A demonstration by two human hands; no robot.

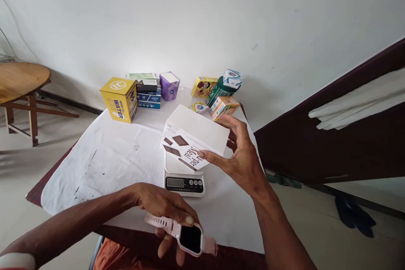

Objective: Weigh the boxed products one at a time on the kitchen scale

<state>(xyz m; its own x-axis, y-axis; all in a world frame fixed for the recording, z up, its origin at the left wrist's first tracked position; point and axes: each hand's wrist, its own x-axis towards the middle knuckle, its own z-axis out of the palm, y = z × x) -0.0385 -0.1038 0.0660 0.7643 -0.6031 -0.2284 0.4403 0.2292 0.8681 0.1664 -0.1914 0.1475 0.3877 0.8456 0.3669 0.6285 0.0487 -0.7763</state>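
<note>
My right hand (238, 156) grips a white box (196, 133) at its right end, thumb on the front side and fingers behind. Brown shapes and the printed word "Meal" show on the box's front. The box is tilted above a white kitchen scale (184, 183) and hides most of its plate. The scale's display looks dark. Near the table's front edge, my left hand (167, 206) holds a pink smartwatch (190, 238), its strap hanging open on both sides and its screen black.
A yellow box (119, 100), stacked blue boxes (148, 98) and a purple box (170, 86) stand at the back left. Behind the white box are a yellow carton (204, 87), a green container (220, 90) and an orange box (224, 107). A round wooden table (23, 80) stands left.
</note>
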